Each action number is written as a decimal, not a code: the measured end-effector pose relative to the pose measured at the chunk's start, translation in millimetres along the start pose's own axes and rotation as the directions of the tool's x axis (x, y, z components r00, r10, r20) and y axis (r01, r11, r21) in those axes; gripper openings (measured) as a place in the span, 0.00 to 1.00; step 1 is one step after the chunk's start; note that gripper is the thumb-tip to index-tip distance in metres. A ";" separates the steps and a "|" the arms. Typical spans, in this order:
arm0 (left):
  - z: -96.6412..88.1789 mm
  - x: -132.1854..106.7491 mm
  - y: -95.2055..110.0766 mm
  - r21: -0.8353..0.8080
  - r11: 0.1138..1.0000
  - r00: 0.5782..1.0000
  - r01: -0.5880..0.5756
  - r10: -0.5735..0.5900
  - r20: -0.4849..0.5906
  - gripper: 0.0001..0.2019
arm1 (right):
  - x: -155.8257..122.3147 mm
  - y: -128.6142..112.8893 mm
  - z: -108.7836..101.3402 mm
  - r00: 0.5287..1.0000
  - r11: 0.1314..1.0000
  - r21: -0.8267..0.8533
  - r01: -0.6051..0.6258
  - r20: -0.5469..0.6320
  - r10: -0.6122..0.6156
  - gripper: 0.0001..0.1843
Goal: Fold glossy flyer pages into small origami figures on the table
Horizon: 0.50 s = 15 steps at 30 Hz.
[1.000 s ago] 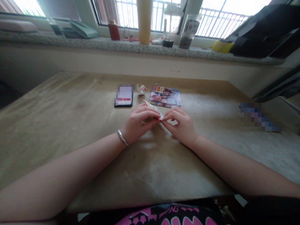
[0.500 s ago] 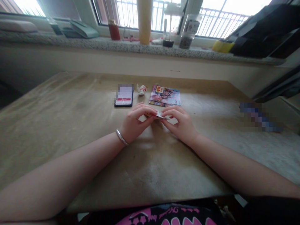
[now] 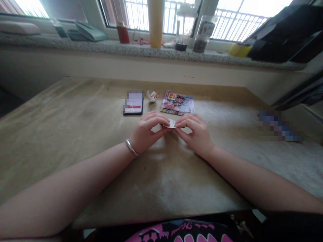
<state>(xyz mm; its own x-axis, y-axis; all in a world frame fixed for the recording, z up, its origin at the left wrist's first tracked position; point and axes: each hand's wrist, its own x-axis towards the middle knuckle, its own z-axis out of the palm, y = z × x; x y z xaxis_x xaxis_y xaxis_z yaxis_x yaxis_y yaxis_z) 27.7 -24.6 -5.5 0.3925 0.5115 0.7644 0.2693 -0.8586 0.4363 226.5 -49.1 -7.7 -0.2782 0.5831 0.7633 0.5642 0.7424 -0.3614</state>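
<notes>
Between my two hands is a small piece of folded paper [image 3: 172,124], white on the side that faces up. My left hand [image 3: 148,129], with a silver bangle at the wrist, pinches its left end between thumb and fingers. The right end is pinched the same way by my right hand [image 3: 195,132]. Both hands are held just above the tabletop, and the fingers cover much of the paper. Just beyond them lie some colourful printed leaflets [image 3: 178,103] and a folded white paper piece with red print [image 3: 152,96].
A phone [image 3: 133,103] with its screen lit lies left of the folded piece. At the table's right side is a blurred-out bluish item [image 3: 280,126]. Along the stone windowsill [image 3: 101,47] stand a red jar [image 3: 122,32], a tall yellow cylinder [image 3: 155,23] and clear containers [image 3: 201,37].
The paper has turned a little between my fingers, and more of its white face shows. My right hand has shifted slightly. The things on the table stay where they were.
</notes>
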 end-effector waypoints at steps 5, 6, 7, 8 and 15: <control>-0.3 -0.4 -0.1 -0.008 1.000 1.000 0.002 -0.003 -0.011 0.02 | -0.3 -1.8 -0.8 1.000 1.000 0.002 0.001 0.011 -0.001 0.02; -0.4 -0.4 -0.1 -0.020 1.000 1.000 0.005 -0.006 -0.016 0.02 | -0.3 -1.6 -0.9 1.000 1.000 0.008 -0.004 0.011 0.004 0.03; -0.5 -0.3 -0.1 -0.033 0.999 1.000 0.011 -0.012 -0.023 0.02 | -0.2 -1.1 -1.1 1.000 1.000 0.018 -0.009 0.009 0.009 0.03; -0.6 -0.1 -0.2 -0.047 0.999 0.999 0.020 -0.021 -0.030 0.02 | 0.0 -0.6 -1.3 1.000 0.999 0.032 -0.015 0.004 0.014 0.03; -1.2 1.3 -1.0 -0.109 0.993 0.998 0.032 -0.037 -0.044 0.01 | 0.4 1.9 -2.7 0.999 0.996 0.084 -0.027 -0.022 0.029 0.02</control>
<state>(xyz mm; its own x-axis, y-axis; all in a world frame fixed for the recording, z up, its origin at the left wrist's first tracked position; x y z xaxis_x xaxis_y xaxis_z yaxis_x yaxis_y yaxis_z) 26.9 -23.2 -4.4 0.3430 0.5410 0.7679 0.1839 -0.8403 0.5099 229.6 -48.3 -6.6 -0.2441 0.5970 0.7642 0.5040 0.7513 -0.4260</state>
